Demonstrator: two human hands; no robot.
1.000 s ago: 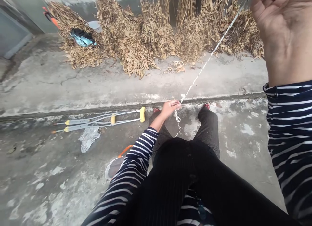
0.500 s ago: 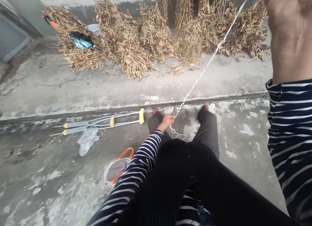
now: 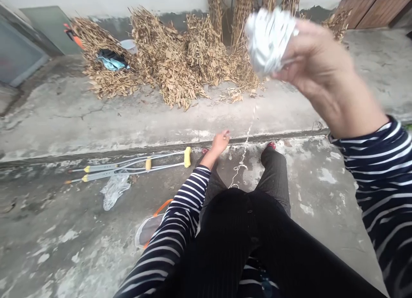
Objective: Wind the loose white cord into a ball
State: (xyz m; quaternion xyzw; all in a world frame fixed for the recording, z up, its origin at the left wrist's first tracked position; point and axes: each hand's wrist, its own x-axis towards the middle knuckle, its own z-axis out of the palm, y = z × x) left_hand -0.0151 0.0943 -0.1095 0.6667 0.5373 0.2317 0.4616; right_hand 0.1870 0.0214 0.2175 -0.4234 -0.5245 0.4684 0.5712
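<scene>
My right hand [image 3: 317, 70] is raised at the upper right, closed round a wound ball of white cord [image 3: 268, 38]; the hand is smeared by motion. A thin strand of the cord [image 3: 245, 145] hangs slack from it down to the concrete between my legs. My left hand [image 3: 220, 141] reaches down toward my feet, fingers loosely apart, just left of the strand and apart from it. I sit on the ground in black trousers [image 3: 254, 221] and striped sleeves.
A pair of crutches with yellow pads [image 3: 135, 165] lies on the left beside a clear plastic bag [image 3: 114, 191]. An orange-handled bag [image 3: 151, 225] sits by my left arm. Bundles of dry stalks [image 3: 180, 58] line the wall beyond a step edge [image 3: 96, 152].
My right hand swung down and left into view with the ball of cord. The cord went from taut to slack. My left hand let go of the strand and opened.
</scene>
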